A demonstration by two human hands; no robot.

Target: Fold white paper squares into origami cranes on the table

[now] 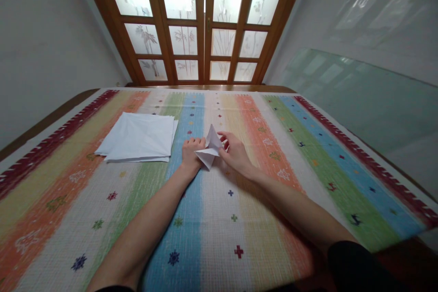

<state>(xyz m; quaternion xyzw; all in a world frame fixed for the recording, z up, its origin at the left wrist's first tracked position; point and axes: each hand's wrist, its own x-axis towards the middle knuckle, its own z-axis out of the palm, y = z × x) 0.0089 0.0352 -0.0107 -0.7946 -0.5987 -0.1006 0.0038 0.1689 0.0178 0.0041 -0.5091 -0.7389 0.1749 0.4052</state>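
A small folded piece of white paper [211, 149] is held just above the striped cloth, near the middle of the table. My left hand [190, 153] is curled closed on the paper's left side. My right hand [234, 151] pinches its right side, with the fingers bent round the upper flap. One pointed corner of the paper sticks up and another points down toward me. Both forearms reach in from the bottom of the view.
A stack of white paper sheets [138, 137] lies to the left of my hands. A multicoloured striped cloth [280, 164] covers the table. Wooden-framed frosted glass doors [201, 23] stand beyond the far edge. A wall with a glass panel [362, 96] runs along the right.
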